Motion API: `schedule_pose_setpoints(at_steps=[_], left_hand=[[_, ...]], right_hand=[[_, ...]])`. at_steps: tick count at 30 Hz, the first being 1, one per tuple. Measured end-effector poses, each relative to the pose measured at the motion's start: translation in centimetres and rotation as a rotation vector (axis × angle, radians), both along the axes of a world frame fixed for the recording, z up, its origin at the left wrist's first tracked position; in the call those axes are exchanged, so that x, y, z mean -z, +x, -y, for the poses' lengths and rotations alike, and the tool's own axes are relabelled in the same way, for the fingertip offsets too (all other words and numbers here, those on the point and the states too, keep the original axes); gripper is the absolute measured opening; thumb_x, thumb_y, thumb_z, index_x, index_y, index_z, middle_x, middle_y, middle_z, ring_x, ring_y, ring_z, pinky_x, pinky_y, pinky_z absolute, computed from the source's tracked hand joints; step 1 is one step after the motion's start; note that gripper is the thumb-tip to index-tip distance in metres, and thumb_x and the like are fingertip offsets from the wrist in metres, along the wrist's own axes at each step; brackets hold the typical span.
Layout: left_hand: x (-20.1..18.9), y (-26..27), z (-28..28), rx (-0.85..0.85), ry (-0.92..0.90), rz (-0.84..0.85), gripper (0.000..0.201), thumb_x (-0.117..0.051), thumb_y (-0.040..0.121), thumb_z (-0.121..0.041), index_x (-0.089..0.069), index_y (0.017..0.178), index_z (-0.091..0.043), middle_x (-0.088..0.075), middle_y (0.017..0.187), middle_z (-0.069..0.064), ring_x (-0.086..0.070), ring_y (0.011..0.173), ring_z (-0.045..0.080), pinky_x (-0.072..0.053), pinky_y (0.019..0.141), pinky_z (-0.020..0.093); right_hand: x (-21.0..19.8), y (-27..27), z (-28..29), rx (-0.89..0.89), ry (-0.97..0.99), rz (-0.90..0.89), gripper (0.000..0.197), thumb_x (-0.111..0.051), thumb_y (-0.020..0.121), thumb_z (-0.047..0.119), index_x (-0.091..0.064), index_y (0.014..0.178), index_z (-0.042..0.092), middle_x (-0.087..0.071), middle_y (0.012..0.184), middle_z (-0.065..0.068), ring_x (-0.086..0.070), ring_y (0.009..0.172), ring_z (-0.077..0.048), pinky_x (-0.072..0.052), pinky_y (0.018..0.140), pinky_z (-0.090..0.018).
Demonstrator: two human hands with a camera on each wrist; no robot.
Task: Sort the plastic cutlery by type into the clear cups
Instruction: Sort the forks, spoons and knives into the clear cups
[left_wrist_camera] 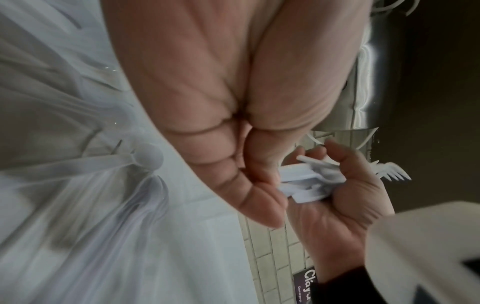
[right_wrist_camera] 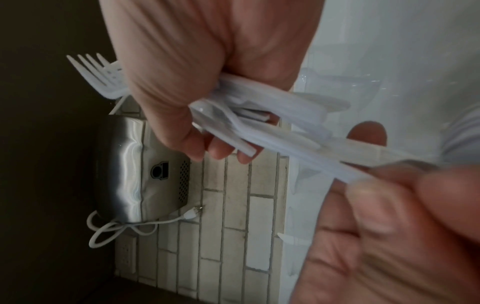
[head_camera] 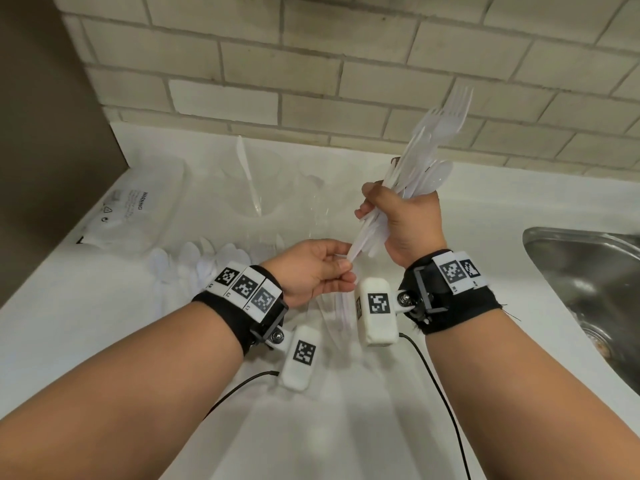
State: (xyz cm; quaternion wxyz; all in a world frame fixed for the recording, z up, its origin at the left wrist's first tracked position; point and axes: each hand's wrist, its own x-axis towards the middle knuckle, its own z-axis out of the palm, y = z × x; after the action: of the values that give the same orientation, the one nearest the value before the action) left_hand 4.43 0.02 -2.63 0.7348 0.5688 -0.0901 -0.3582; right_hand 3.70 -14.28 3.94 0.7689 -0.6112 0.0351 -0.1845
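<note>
Many pieces in one fist: your right hand (head_camera: 408,223) is clenched round a mixed bundle of cutlery (head_camera: 420,161), forks and spoons fanned upward above the counter (head_camera: 69,341). Your left hand (head_camera: 311,268) pinches one handle end at the bundle's bottom. Pull it with the fist too loose and neighbours likely slide out too and scatter. Clear cups (head_camera: 252,192) sit behind your hands, one with a knife (head_camera: 247,174) in it. Both wrists raised, palms facing each other

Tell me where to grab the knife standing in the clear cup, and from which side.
Pinch the knife by its upper end, coming from above. It leans in the clear cup with that end sticking out over the rim; the lower part sits behind the cup wall.
</note>
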Motion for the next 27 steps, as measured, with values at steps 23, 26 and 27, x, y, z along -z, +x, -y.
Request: schedule_pose_setpoints(at_steps=[23, 26, 27], left_hand=[[-6.3, 0.9, -2.8, -0.160, 0.108, 0.275, 0.087, -0.058, 0.064, -0.011, -0.031, 0.139, -0.046, -0.036, 0.144, 0.002, -0.038, 0.132, 0.020, -0.029, 0.107, 0.051], [-8.8, 1.5, -3.2, -0.207, 0.103, 0.400, 0.081, -0.055, 0.069, -0.026, -0.027, 0.141, -0.048, -0.026, 0.153, -0.001, -0.026, 0.139, 0.019, -0.018, 0.110, 0.053], [-9.5, 1.8, -3.3, -0.230, 0.072, 0.435, 0.076, -0.054, 0.071, -0.028, -0.027, 0.140, -0.048, -0.026, 0.153, -0.001, -0.027, 0.139, 0.018, -0.020, 0.110, 0.050]], right_hand=[[1.1, -0.2, -2.6, -0.179, 0.021, -0.035, 0.010, -0.061, 0.081, 0.000, -0.058, 0.079, 0.010, -0.054, 0.057, -0.005, -0.053, 0.053, -0.023, -0.051, 0.063, -0.037], [1.6, 0.1, -3.4, -0.187, -0.008, -0.072, 0.011, -0.060, 0.080, 0.000, -0.058, 0.073, 0.009, -0.051, 0.053, -0.007, -0.049, 0.048, -0.022, -0.049, 0.059, -0.036], [1.8, 0.1, -3.7, -0.197, -0.020, -0.094, 0.011, -0.061, 0.078, 0.001, -0.058, 0.071, 0.009, -0.050, 0.052, -0.007, -0.048, 0.046, -0.022, -0.048, 0.058, -0.036]])
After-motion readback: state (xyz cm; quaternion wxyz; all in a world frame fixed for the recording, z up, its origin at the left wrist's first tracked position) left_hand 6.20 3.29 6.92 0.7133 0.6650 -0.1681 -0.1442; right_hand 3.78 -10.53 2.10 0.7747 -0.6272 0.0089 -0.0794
